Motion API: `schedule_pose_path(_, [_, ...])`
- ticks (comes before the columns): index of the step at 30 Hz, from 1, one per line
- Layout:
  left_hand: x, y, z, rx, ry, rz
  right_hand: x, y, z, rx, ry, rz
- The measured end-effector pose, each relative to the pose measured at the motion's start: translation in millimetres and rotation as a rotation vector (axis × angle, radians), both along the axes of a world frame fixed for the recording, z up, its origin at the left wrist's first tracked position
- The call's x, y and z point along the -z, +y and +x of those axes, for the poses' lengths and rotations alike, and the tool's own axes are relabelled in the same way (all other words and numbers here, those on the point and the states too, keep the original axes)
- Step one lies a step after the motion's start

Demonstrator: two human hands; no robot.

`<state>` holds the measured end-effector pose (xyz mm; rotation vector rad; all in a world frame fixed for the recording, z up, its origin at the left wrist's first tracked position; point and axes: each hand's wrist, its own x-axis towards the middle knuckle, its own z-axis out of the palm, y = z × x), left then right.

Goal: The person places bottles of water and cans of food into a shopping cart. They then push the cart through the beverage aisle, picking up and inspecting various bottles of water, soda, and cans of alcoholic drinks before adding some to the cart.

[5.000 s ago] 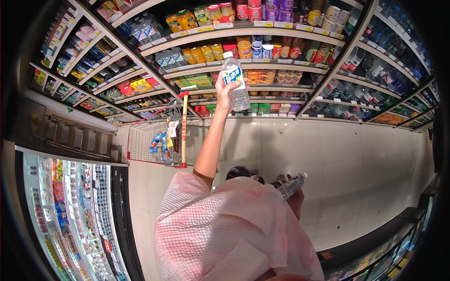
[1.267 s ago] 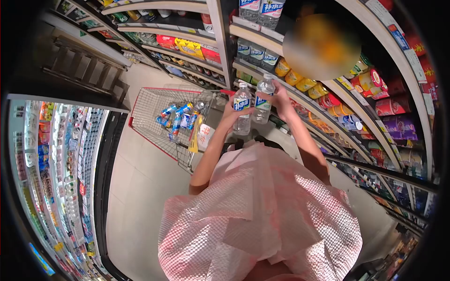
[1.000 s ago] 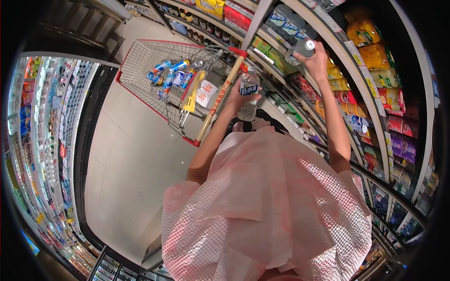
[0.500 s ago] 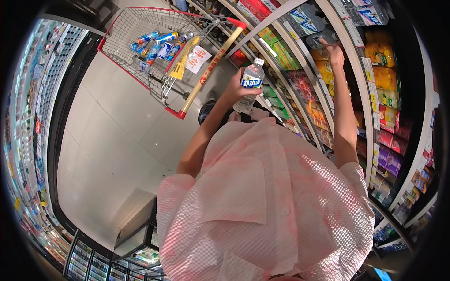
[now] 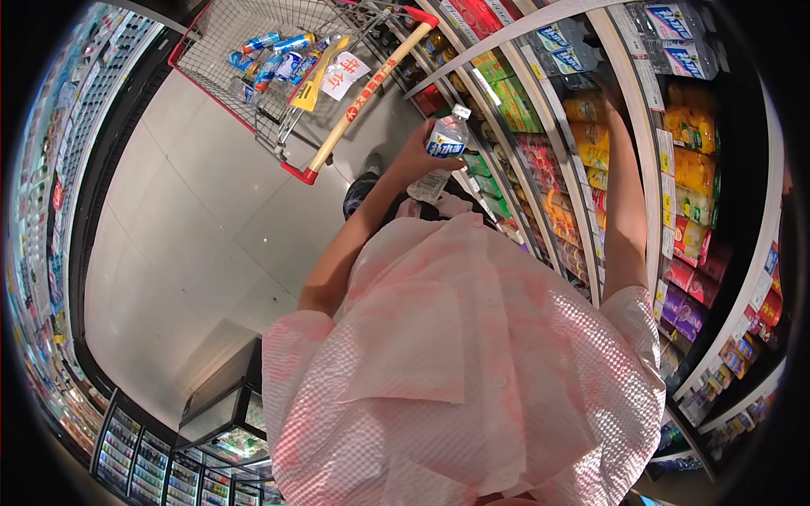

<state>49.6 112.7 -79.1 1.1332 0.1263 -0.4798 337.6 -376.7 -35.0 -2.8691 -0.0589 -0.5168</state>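
Note:
My left hand (image 5: 419, 160) is wrapped round a clear water bottle (image 5: 448, 135) with a white cap and a blue-and-white label, held upright in front of my shirt. On the right my right hand (image 5: 611, 91) reaches into the shelf beside several similar bottles (image 5: 576, 59). Shadow covers its fingers, so whether they grip a bottle cannot be made out. A shelf edge (image 5: 634, 63) runs alongside my right forearm.
A shopping cart with a yellow handle (image 5: 371, 97) stands ahead to the left, holding several blue cans and bottles (image 5: 268, 69) and a paper sign (image 5: 344, 74). Orange drink packs (image 5: 694, 128) fill the shelf at right. Stocked shelving (image 5: 42, 253) lines the far left.
My right hand has moved deeper into the shelf's shadow, and the bottle it was touching is less visible. The left hand keeps its bottle. The view has shifted slightly.

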Motion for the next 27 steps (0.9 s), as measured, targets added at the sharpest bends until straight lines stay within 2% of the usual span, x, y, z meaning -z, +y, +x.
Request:
schedule_pose_path(12, [-6.8,8.9,-2.6,-0.059,0.034,0.058,-15.7,10.8,-13.4,0.098,-0.008,0.061])
schedule_pose_path(16, [6.9,4.7,-3.6,-0.052,0.068,0.049,-16.1,10.6,-16.8,0.119,0.000,0.064])
schedule_pose_path(27, [7.2,16.3,-10.2,-0.072,0.061,0.077,-8.6,2.3,5.5,0.128,0.061,0.069])
